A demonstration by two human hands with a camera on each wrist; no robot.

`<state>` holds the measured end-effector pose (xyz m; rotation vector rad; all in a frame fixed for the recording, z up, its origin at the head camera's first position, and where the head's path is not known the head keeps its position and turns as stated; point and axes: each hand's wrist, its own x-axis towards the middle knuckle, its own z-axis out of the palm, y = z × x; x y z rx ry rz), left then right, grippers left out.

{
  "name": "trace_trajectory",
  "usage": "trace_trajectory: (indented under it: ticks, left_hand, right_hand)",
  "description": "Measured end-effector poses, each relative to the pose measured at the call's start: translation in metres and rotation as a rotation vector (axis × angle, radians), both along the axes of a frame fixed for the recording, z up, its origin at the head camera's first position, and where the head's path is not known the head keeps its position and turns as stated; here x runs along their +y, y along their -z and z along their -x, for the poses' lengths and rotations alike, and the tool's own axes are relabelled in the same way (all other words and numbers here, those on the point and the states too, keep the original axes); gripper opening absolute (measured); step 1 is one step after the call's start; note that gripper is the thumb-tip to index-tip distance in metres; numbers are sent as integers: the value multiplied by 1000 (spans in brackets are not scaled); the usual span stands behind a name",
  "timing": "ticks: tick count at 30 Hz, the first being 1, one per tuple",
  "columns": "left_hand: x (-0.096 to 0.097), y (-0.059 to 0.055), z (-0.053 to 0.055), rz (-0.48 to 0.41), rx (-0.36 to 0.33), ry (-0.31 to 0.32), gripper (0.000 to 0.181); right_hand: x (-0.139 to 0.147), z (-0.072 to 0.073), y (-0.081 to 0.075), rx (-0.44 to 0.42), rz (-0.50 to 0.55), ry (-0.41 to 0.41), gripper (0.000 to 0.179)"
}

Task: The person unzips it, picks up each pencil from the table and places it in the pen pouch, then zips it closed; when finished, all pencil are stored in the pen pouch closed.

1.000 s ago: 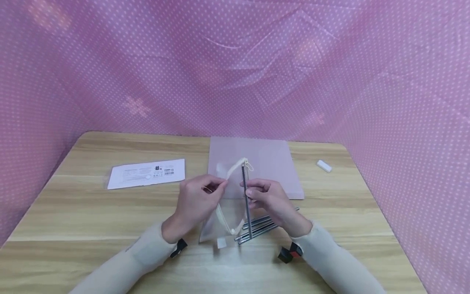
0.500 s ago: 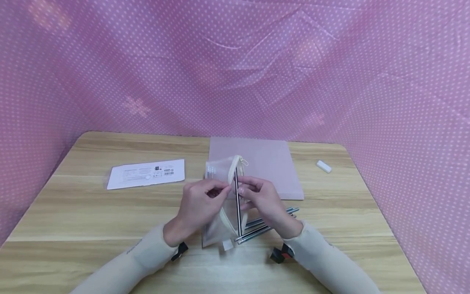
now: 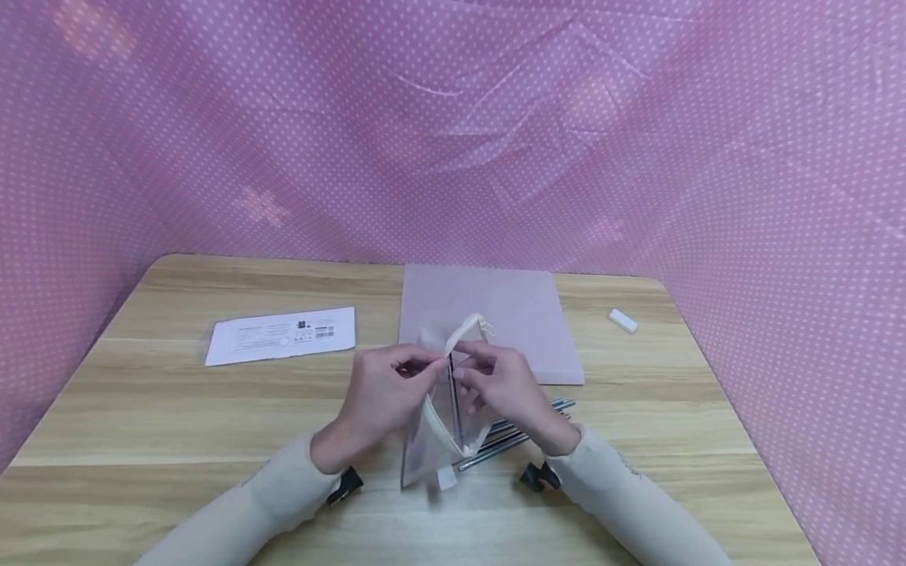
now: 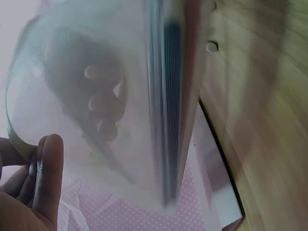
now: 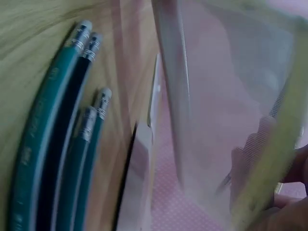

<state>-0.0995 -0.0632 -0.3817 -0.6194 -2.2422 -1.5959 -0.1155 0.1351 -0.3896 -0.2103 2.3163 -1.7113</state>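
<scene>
A translucent pouch (image 3: 425, 448) with a cream zipper edge (image 3: 440, 424) stands with its mouth apart between the hands. My left hand (image 3: 392, 389) pinches the zipper edge on the pouch's left side. At the mouth, my right hand (image 3: 504, 385) holds a dark pencil (image 3: 454, 405) that lies mostly inside the pouch. Through the cloudy wall in the left wrist view, right-hand fingertips (image 4: 103, 103) show dimly. Below the right hand, several green pencils (image 5: 50, 106) with white eraser ends lie on the table, partly hidden by the pouch and hand.
A pale pink flat folder or book (image 3: 488, 295) lies behind the hands. Left of it is a white printed package (image 3: 283, 336). A small white eraser-like block (image 3: 623, 320) sits far right. Pink dotted cloth (image 3: 453, 157) hangs round the wooden table (image 3: 212, 417).
The right hand has moved left and brought the pencil into the pouch's mouth, and the pencil has sunk lower. The left hand still pinches the edge; the pouch has shifted slightly right.
</scene>
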Motion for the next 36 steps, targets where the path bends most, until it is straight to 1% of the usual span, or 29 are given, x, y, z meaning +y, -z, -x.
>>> trace_trajectory:
  ticks: [2, 5, 9, 11, 13, 16, 19, 22, 26, 29, 31, 33, 36]
  left_hand:
    - [0, -1, 0, 0, -24, -12, 5]
    - [-2, -2, 2, 15, -36, -43, 5]
    - [-4, -4, 5, 44, -23, -79, 6]
    - [-5, -4, 6, 51, -15, -90, 7]
    - [-7, -4, 8, 55, -7, -96, 8]
    - [-9, -5, 10, 54, -3, -106, 9]
    - [-10, -5, 12, 52, 2, -120, 7]
    - [-12, -5, 14, 54, 8, -135, 6]
    - [-12, -5, 15, 58, 17, -155, 7]
    - [-12, -6, 14, 57, 19, -158, 6]
    - [-12, -6, 14, 55, 17, -156, 6]
    - [-12, -7, 13, 53, 10, -155, 6]
    - [-12, -7, 12, 49, 0, -156, 6]
  right_hand:
    - [0, 0, 1, 18, -16, 16, 45]
    - [0, 0, 1, 53, -47, 25, 41]
    - [2, 0, -2, 98, -93, 11, 35]
    - [5, 0, -5, 87, -62, 3, 34]
    - [8, 1, -6, 46, 11, -5, 35]
    - [14, 4, -7, -23, 183, -25, 39]
    - [22, 6, -7, -63, 336, -39, 42]
    - [30, 6, -9, -67, 462, -49, 45]
    - [42, 6, -10, -50, 627, -36, 37]
    - [53, 8, -7, -21, 692, -9, 32]
    - [61, 9, -6, 0, 684, 13, 35]
    - [70, 10, -3, 23, 638, 41, 41]
    - [83, 11, 2, 60, 505, 83, 48]
